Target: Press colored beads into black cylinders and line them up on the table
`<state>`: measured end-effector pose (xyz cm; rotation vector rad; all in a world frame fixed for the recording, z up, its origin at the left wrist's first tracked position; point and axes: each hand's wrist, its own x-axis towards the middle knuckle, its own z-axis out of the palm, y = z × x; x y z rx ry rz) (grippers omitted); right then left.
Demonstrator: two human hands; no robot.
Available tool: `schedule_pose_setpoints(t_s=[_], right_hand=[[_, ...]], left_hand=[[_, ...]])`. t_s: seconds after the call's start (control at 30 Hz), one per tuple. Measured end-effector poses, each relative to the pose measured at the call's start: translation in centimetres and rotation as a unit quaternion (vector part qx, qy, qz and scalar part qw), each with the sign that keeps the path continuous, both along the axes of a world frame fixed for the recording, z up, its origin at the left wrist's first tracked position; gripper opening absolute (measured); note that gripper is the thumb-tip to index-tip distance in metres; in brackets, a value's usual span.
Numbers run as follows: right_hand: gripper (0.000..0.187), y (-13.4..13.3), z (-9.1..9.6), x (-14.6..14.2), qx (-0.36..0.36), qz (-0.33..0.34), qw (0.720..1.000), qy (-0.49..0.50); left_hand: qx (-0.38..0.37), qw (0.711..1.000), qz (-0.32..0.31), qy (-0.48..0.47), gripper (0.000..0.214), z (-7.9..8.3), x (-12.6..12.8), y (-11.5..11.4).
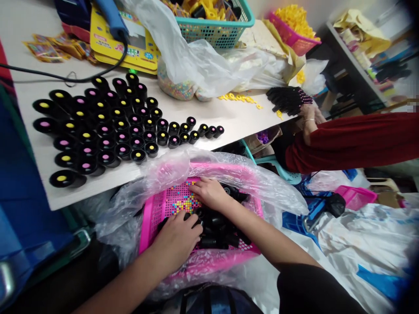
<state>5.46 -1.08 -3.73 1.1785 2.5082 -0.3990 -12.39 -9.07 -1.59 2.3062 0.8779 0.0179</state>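
Note:
A pink basket (149, 218) lined with clear plastic sits below the table edge. It holds black cylinder pieces (218, 233) and small coloured beads (181, 201). My left hand (178, 240) lies knuckles up in the basket, fingers curled down onto the black pieces. My right hand (209, 192) reaches in from the right, fingers bent over the beads and pieces. What either hand grips is hidden under the fingers. On the white table (39, 150) stand several rows of black cylinders (108, 126) with yellow or pink centres.
A teal basket (216, 30) of yellow parts and a clear bag (196, 61) stand at the table's back. A pink basket of yellow parts (293, 26) is at the far right. Another person's red sleeve (353, 139) and hand (309, 115) are beside a black bundle (288, 99).

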Motion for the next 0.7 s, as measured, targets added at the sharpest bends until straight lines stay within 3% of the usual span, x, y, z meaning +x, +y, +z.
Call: schedule_pose_setpoints(t_s=[0.2,0.33,0.57,0.7], right_hand=[[0.023,1.1,0.1,-0.9,-0.068,-0.014,0.998,0.003],[0.02,1.6,0.2,-0.8,-0.065,-0.051,0.997,0.003],[0.013,0.4,1.1,-0.3,-0.066,-0.191,0.966,0.16],[0.011,0.5,1.1,-1.2,-0.052,-0.139,0.986,0.082]], left_hand=[[0.003,1.0,-0.012,-0.014,0.017,-0.1,-0.2,0.0],[0.005,0.999,-0.021,-0.024,0.017,-0.2,-0.3,0.2],[0.009,0.998,-0.027,-0.056,0.013,-1.1,-0.5,0.3],[0.009,0.998,-0.024,-0.064,0.014,-1.1,-0.5,0.5]])
